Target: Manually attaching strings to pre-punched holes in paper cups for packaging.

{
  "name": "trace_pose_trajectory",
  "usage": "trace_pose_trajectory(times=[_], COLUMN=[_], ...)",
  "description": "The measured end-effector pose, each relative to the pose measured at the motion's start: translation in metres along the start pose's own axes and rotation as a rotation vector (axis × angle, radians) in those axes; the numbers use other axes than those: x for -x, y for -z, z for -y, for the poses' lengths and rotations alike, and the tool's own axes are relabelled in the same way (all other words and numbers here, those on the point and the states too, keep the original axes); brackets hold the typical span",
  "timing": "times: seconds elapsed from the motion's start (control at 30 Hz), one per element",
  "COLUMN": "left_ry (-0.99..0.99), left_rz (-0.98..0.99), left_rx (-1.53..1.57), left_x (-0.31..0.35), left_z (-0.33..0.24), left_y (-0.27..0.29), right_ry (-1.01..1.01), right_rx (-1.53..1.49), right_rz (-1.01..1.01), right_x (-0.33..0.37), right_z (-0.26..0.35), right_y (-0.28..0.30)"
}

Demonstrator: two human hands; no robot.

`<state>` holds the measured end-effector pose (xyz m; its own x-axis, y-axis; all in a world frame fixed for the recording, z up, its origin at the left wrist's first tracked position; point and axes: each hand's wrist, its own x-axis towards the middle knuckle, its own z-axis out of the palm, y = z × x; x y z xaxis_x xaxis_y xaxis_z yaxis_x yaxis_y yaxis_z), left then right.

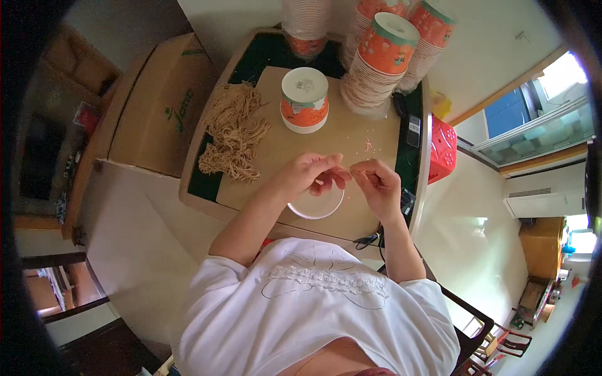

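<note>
My left hand [318, 173] and my right hand [378, 183] meet over a white round bowl [316, 207] near the table's front edge. Both have their thumbs and fingertips pinched close together. Whatever is between them is too small to make out. Behind the hands, an orange and white paper tub [305, 109] stands upside down with its pale base up. To the left lies a loose heap of tan twine strands [235, 135]. Small pinkish bits [368, 145] are scattered on the board just beyond my right hand.
Several tall stacks of orange-patterned paper tubs [382, 59], some in clear plastic, line the table's back. A black handset [414, 130] lies at the right edge, beside a red plastic stool [443, 150]. A large cardboard box [157, 113] stands left of the table.
</note>
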<state>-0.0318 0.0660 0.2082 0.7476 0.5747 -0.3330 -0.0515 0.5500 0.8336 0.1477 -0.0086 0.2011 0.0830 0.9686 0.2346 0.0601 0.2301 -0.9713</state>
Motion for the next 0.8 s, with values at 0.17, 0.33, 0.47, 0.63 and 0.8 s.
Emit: trace_pose_trajectory(times=[0.17,0.33,0.47,0.63,0.8], left_ry=[0.068,0.048,0.049,-0.011,-0.267], left_rz=[0.169,0.153,0.146,0.109,-0.14], left_rx=[0.223,0.153,0.126,-0.01,-0.456], left_x=[-0.008,-0.009,-0.008,-0.008,-0.003], left_z=[0.016,0.019,0.017,0.019,0.017], left_y=[0.011,0.011,0.01,0.014,-0.003], right_ry=[-0.011,-0.107,-0.103,-0.143,-0.142], right_rx=[0.16,0.161,0.033,0.045,0.044], right_rz=[0.064,0.127,0.136,0.171,0.143], right_x=[0.001,0.003,0.004,0.002,0.0], right_z=[0.003,0.003,0.0,-0.002,-0.008], right_y=[0.005,0.009,0.008,0.01,0.011])
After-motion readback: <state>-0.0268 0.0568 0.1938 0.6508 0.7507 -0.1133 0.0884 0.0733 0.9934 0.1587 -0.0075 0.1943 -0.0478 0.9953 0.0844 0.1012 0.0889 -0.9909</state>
